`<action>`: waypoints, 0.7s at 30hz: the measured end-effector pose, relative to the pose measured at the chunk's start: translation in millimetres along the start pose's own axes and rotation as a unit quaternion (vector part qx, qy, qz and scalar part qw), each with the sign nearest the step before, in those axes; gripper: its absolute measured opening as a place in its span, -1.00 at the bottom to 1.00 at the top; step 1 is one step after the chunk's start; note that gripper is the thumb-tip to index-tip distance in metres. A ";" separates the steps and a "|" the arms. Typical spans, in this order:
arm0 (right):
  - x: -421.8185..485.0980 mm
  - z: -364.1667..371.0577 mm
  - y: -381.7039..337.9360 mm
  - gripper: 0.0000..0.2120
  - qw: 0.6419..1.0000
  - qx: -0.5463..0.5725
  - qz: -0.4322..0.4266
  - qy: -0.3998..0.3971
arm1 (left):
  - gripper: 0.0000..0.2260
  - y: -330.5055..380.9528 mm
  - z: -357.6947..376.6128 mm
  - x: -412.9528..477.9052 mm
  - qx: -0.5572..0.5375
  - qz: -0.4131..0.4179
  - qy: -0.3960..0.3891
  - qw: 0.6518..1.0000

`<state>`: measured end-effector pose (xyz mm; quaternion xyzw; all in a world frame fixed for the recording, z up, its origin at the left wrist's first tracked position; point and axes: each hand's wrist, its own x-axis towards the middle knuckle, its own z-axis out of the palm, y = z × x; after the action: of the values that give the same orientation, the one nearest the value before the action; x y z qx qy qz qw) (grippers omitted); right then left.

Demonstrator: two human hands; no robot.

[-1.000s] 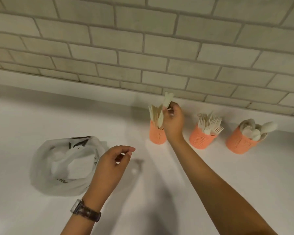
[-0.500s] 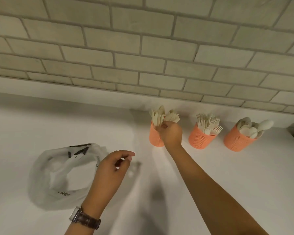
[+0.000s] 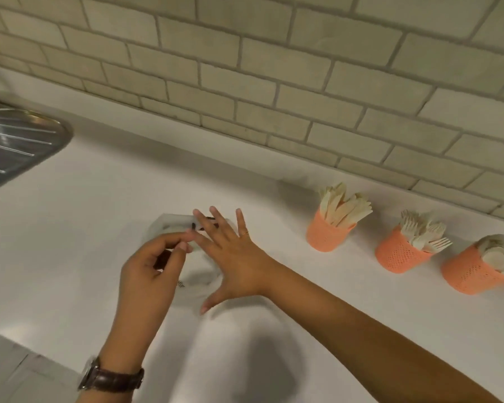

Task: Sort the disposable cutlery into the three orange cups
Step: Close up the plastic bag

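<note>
Cutlery [image 3: 339, 209] stands sorted in three orange cups [image 3: 328, 237] set in a row along the tiled wall [image 3: 245, 82], far right on the counter [image 3: 85, 213]. The right hand [image 3: 236, 257] reaches leftward, fingers straight and spread over a white plastic bag [image 3: 172, 223]. The bag's dark print is unreadable. The left hand [image 3: 149, 274] curls at the bag's edge; I cannot tell whether it grips.

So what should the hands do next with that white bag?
Probably press the open right hand down on the bag to feel for leftovers: the knife cup, fork cup and spoon cup hold cutlery, and none lies loose on the counter.
</note>
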<state>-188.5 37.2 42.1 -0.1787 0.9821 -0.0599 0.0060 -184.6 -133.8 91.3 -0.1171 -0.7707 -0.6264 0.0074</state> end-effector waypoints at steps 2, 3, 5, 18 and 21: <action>25.5 8.0 -8.1 0.30 0.999 -0.020 -0.015 -0.032 | -0.79 -4.5 -18.6 -3.7 0.013 -0.012 0.028 0.999; 37.7 12.6 -10.6 0.32 0.998 -0.025 -0.014 -0.051 | -0.79 -7.1 -27.6 -5.3 0.022 -0.019 0.042 0.999; 56.3 21.0 -13.4 0.36 0.996 -0.036 -0.006 -0.084 | -0.78 -12.4 -41.3 -8.2 0.039 -0.032 0.060 0.997; 7.8 56.5 -21.6 -0.57 0.963 0.196 0.139 -0.124 | -0.80 -31.2 -3.0 -31.9 0.017 -0.048 -0.046 0.998; -55.3 65.9 -5.9 -0.60 0.924 0.286 0.245 -0.062 | -0.80 -29.6 26.2 -46.3 0.008 -0.046 -0.090 0.995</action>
<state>-132.4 43.6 -23.2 0.0737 0.9341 -0.3232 0.1324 -141.7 -122.0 49.9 -0.1374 -0.7779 -0.6066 -0.0896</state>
